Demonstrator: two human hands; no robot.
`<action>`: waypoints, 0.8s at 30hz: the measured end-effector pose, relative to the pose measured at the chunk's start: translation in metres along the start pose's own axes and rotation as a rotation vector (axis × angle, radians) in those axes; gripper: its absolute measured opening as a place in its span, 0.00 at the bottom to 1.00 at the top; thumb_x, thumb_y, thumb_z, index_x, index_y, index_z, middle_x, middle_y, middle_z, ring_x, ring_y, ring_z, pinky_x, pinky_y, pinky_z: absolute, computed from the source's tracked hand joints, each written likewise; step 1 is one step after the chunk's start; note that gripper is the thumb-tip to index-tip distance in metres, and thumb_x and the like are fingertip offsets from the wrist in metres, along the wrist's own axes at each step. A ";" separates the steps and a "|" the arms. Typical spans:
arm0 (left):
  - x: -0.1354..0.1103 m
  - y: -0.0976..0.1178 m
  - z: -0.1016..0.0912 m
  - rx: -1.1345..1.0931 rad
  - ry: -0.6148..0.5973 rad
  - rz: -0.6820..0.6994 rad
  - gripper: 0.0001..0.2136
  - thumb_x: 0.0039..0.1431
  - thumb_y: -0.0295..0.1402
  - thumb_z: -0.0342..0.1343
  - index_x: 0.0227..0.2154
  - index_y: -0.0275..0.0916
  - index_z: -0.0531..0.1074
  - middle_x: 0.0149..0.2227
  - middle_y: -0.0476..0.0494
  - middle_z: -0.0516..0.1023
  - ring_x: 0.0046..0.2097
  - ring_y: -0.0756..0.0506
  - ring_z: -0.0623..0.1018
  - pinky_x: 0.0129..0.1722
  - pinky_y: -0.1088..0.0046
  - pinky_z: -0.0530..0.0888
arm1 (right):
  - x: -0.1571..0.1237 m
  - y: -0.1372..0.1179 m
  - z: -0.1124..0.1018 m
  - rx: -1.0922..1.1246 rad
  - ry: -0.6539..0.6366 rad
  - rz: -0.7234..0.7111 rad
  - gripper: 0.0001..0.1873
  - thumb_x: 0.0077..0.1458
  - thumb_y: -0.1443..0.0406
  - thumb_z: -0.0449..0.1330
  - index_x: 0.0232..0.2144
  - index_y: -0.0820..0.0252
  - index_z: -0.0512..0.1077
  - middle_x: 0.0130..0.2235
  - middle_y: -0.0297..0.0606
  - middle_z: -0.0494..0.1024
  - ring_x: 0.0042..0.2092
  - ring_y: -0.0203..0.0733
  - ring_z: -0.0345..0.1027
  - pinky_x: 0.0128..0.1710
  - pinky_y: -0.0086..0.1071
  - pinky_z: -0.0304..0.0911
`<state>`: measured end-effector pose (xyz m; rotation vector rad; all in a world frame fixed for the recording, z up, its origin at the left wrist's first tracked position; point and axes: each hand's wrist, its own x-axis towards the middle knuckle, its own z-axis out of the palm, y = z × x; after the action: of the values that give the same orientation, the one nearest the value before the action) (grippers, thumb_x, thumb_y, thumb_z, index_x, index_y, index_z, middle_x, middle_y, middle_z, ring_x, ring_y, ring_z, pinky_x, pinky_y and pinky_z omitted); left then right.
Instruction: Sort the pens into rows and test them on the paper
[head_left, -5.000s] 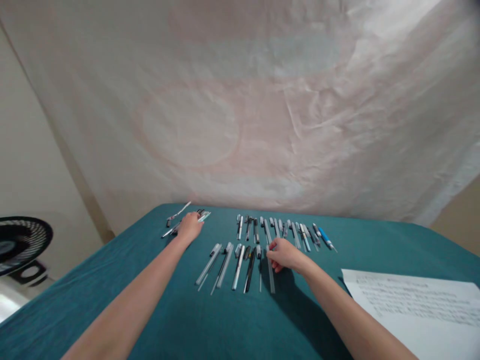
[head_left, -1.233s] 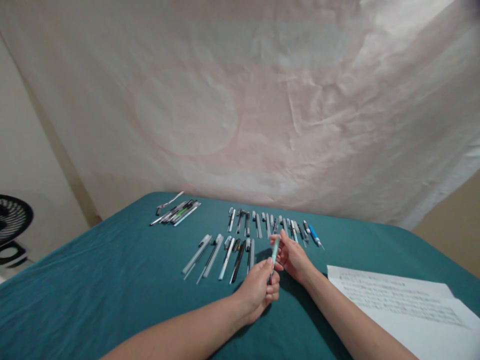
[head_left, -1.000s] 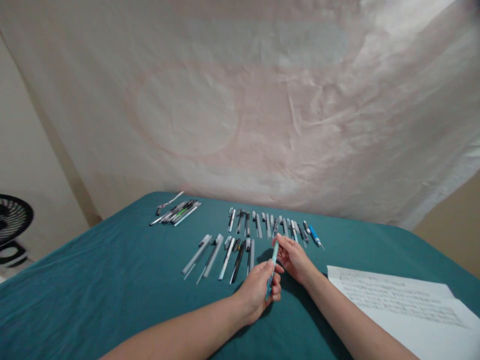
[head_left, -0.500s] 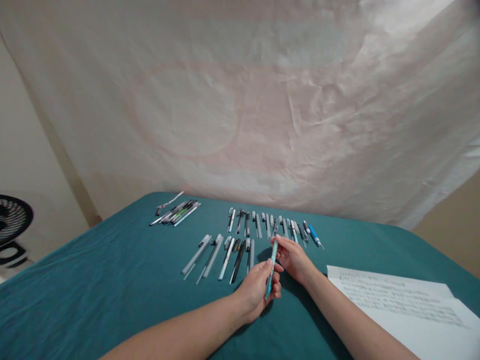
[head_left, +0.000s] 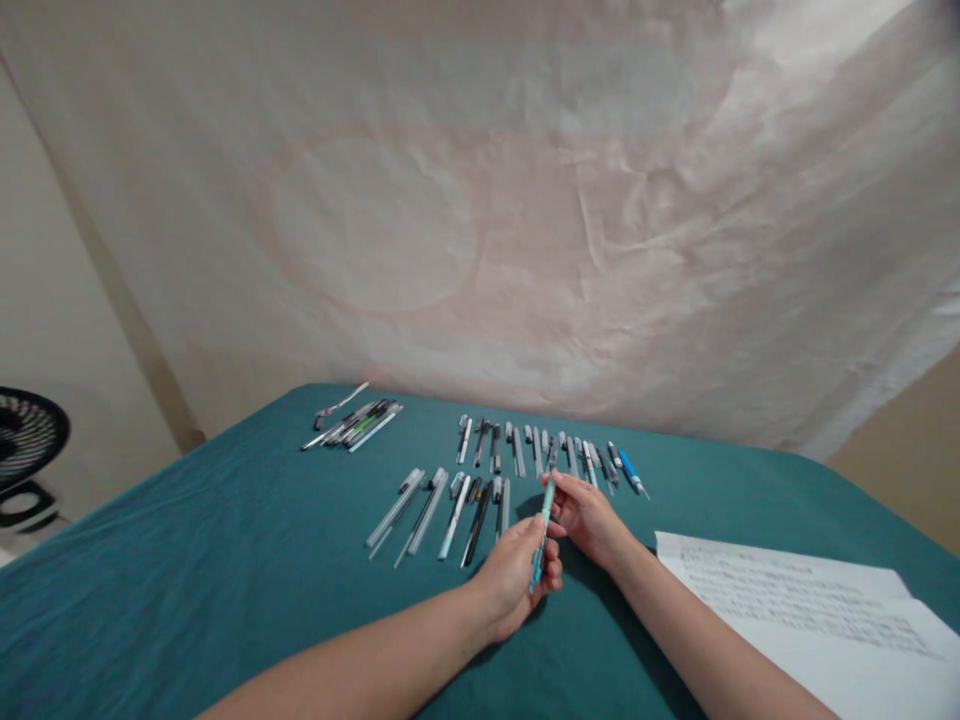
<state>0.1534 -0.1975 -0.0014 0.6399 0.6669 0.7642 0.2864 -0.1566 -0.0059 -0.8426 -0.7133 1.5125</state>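
A light teal pen [head_left: 548, 505] is held tilted between my two hands, above the table. My left hand [head_left: 517, 575] is closed around its lower part. At the pen's upper end, the fingers of my right hand [head_left: 589, 515] pinch the tip. Just left of my hands lies a near row of taken-apart pens, among them a black pen [head_left: 478, 525], a white pen [head_left: 454, 518] and a clear pen barrel [head_left: 427, 513]. Behind my hands runs a farther row of pens, ending in a blue pen [head_left: 634, 474] at the right.
A green cloth [head_left: 247, 570] covers the table. Handwritten paper sheets [head_left: 795, 600] lie at the right, beside my right forearm. A pile of pens and refills [head_left: 364, 425] sits at the far left. A black fan [head_left: 30, 440] stands beyond the left edge.
The pen has shifted and turned very slightly in my hands. Both hands keep nearly the same place, and the pens on the cloth have not been moved.
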 end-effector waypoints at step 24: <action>0.002 -0.001 0.000 0.019 -0.013 -0.006 0.12 0.57 0.40 0.47 0.33 0.34 0.66 0.22 0.52 0.62 0.21 0.56 0.64 0.21 0.80 0.59 | 0.002 0.003 0.002 0.023 -0.005 -0.026 0.10 0.44 0.61 0.63 0.21 0.61 0.70 0.20 0.30 0.70 0.20 0.28 0.60 0.19 0.22 0.57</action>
<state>0.1546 -0.1969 -0.0028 0.6595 0.6642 0.7481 0.2829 -0.1548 -0.0072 -0.8096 -0.7074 1.4970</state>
